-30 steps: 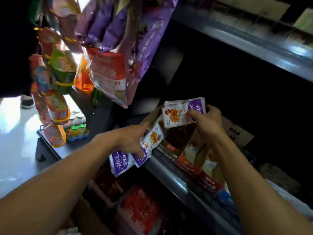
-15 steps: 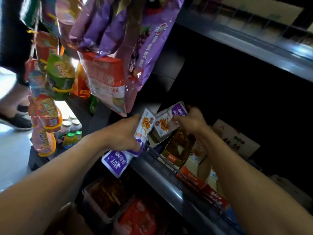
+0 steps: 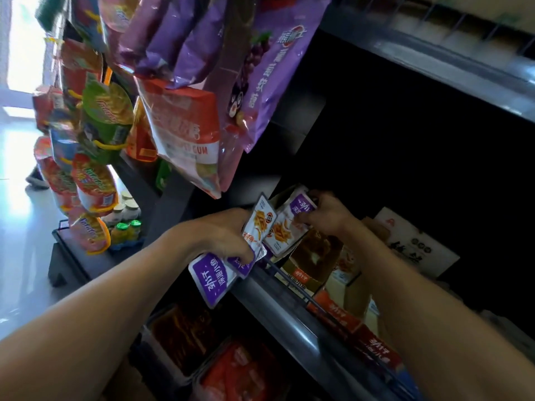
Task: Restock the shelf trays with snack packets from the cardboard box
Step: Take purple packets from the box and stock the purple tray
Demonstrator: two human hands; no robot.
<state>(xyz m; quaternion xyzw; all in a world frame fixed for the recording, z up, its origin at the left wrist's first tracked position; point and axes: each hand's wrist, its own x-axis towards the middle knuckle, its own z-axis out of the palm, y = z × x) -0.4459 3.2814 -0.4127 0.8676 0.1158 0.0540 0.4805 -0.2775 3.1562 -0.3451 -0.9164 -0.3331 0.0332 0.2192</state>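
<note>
Gripping purple-white snack packets (image 3: 254, 230) — orange strips printed.

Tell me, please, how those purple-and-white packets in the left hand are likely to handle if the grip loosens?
The packets look thin and glossy, so probably light and slippery. The left hand grips several fanned together, and the lowest hangs below the fingers, so it may slide out first. They look flat and somewhat floppy, unlikely to roll.

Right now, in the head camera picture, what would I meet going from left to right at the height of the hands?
Small bottles → left hand gripping purple-and-white packets → right hand holding another packet → white cardboard box.
</note>
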